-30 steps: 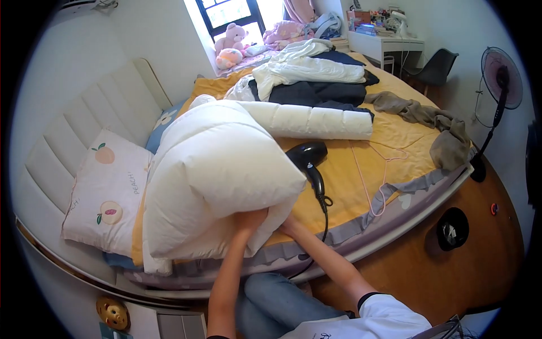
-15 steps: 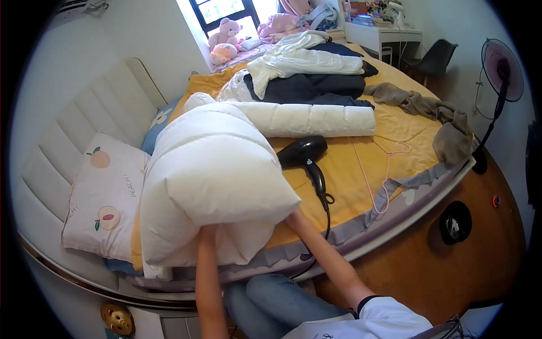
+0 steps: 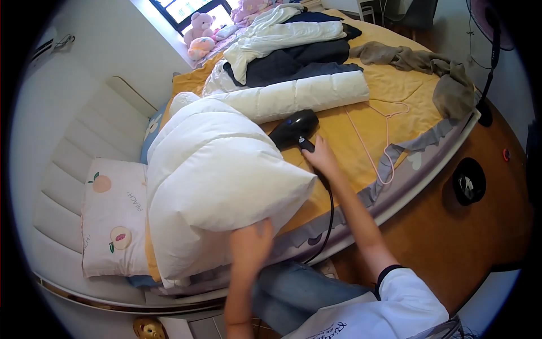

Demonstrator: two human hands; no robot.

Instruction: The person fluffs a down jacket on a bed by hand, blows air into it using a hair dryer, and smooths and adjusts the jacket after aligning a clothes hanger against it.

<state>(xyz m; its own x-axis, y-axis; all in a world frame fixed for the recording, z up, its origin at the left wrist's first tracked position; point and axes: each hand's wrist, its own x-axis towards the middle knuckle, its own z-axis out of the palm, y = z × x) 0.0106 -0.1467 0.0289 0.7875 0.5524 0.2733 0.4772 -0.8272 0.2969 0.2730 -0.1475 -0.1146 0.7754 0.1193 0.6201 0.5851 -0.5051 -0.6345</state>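
Note:
A puffy white down jacket (image 3: pixel 220 164) lies bunched on the near part of the bed, one quilted sleeve (image 3: pixel 305 95) stretched out to the right. My left hand (image 3: pixel 252 244) is closed on the jacket's near lower edge; its fingertips are partly hidden and slightly blurred. Beside the jacket rests a black hair dryer (image 3: pixel 298 125), its nozzle end out of sight behind or under the white fabric. My right hand (image 3: pixel 320 156) wraps around the dryer's handle. From there the black cord (image 3: pixel 330 220) runs down over the bed's edge.
A pink hanger (image 3: pixel 388 144) lies right of the dryer on the yellow sheet. Dark and white clothes (image 3: pixel 293 56) are piled farther back, with a brown garment (image 3: pixel 451 90) at the right. A peach-print pillow (image 3: pixel 116 220) leans left. A black bin (image 3: pixel 469 181) stands on the floor.
My right hand has left the jacket's edge and taken hold of the hair dryer's handle. My left hand has come out from under the jacket to its near edge. The view has shifted.

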